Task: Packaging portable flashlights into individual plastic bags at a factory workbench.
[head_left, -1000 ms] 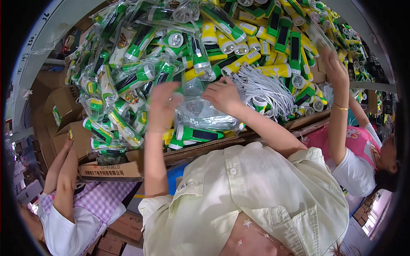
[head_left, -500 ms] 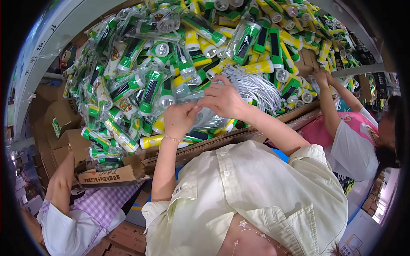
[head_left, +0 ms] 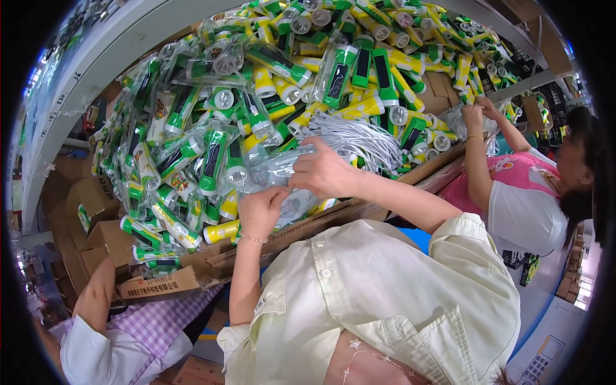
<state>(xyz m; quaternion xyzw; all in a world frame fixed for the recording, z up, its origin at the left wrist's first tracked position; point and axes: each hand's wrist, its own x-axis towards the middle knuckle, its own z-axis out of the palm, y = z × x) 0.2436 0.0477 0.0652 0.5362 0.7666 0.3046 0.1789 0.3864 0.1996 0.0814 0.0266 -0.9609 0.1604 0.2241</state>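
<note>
A clear plastic bag [head_left: 274, 169] lies between my two hands at the near side of the heap. My left hand [head_left: 259, 213] is closed in a pinch at the bag's near edge. Close beside it, my right hand [head_left: 325, 171] also pinches the bag, its index finger raised. The fingertips nearly meet, and the pinched plastic is partly hidden. Beyond my right hand lies a bundle of white cables [head_left: 362, 140]. To the left are several green and white flashlights [head_left: 212, 160] in clear bags; a yellow flashlight [head_left: 221, 231] lies near my left wrist.
Loose green and yellow flashlights [head_left: 385, 74] pile up at the back. A cardboard edge [head_left: 359, 208] runs along the near side. At right, a co-worker's hands [head_left: 478, 115] hold a clear bag. Another person's arm [head_left: 96, 289] is at left. A grey metal frame [head_left: 48, 122] borders the left.
My hands stay pinched together on the bag and have shifted slightly toward me. The whole view has shifted a little. At right, the co-worker's hands now show a clear bag.
</note>
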